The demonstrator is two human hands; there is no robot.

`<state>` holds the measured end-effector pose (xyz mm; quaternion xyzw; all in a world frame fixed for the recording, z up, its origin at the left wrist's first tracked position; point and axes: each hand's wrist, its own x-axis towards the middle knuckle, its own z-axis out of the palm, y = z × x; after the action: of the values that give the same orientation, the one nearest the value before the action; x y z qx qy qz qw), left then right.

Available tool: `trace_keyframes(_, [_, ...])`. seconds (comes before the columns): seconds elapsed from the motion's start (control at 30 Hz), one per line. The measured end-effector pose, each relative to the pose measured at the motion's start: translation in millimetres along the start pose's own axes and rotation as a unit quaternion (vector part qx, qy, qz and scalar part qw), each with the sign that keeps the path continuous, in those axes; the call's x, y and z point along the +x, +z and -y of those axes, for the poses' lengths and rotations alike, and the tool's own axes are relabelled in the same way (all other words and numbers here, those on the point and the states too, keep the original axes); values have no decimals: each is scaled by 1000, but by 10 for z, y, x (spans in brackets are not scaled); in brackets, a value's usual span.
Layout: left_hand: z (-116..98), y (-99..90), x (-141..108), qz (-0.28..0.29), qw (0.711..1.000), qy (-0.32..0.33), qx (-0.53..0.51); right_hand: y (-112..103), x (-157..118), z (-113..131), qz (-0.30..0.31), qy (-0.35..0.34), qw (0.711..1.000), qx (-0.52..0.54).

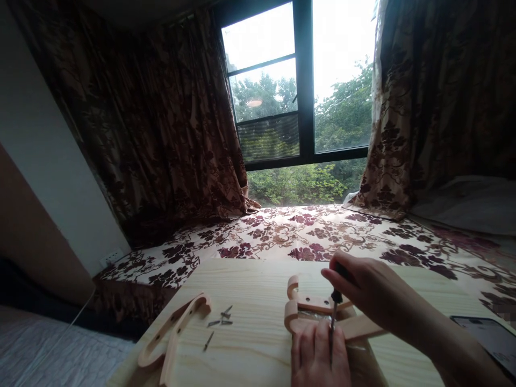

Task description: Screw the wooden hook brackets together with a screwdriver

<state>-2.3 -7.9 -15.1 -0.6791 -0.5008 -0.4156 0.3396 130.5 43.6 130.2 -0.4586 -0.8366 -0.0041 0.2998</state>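
My right hand [352, 271] is wrapped round the dark handle of a screwdriver [336, 297], its shaft pointing down between the fingers of my left hand. My left hand [320, 352] lies over a curved wooden piece [296, 324], its fingers pressed together near the shaft; the tip is hidden. Just behind it is another curved wooden piece [318, 302] with dark screw holes. Something in clear plastic shows beneath the pieces. To the left, several loose screws [226, 316] lie on the pale wooden board [250, 285].
Two more curved wooden pieces [177, 330] lie at the board's left side. A phone [479, 336] rests at the right, beside my right forearm. Beyond the board are a floral-covered ledge [282, 231], curtains and a window. A wall socket [110, 259] is at the left.
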Motion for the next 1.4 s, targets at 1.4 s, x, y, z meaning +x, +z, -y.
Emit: trace_keyframes(1.4, [-86, -130, 154, -18, 998, -30, -57, -129, -67, 26, 30, -25, 996, 74])
